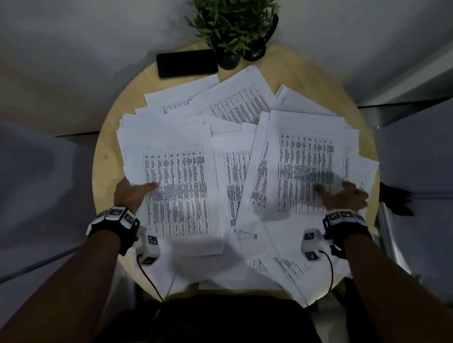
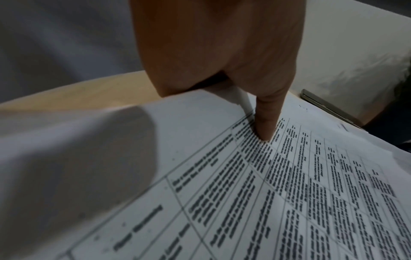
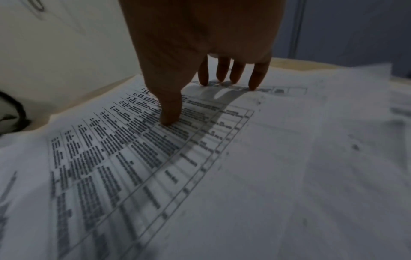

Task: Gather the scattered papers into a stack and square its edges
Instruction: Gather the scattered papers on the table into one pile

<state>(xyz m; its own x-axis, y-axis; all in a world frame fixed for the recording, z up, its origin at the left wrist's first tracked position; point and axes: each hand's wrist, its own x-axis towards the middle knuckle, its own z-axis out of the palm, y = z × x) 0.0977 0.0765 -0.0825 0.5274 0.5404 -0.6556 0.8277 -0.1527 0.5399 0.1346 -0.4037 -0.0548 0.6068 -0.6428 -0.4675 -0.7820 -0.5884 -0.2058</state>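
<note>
Pale grey walls surround a round worktop [image 1: 108,163] of light wood with a smooth matt grain. Papers [image 1: 248,151], thin white sheets printed with ruled tables of dense black text, lie fanned and overlapping across nearly the whole worktop, some corners hanging past its near and right rim. Beyond the papers, at the far rim, stands a plant [image 1: 230,19] with narrow green leaves in a dark pot; just left of the plant lies a phone [image 1: 187,63], a flat glossy black rectangle, one corner of the papers reaching up beside it.

Left hand [image 1: 132,193]: at the left edge of the papers, thumb [image 2: 265,123] pressed flat on the top sheet's printed table, the other fingers tucked under the sheaf, so that the hand pinches the edge of a thick bundle. The left wrist view shows the sheaf's edge curling up between thumb and palm.

Right hand [image 1: 345,195]: on the right part of the papers, palm down, fingers [image 3: 255,77] straight and slightly spread, tips and thumb resting on a tilted top sheet; nothing is grasped. Its outline is blurred in the head view.

Both wrists carry black bands with white marker blocks [image 1: 149,249] and thin black cables.
</note>
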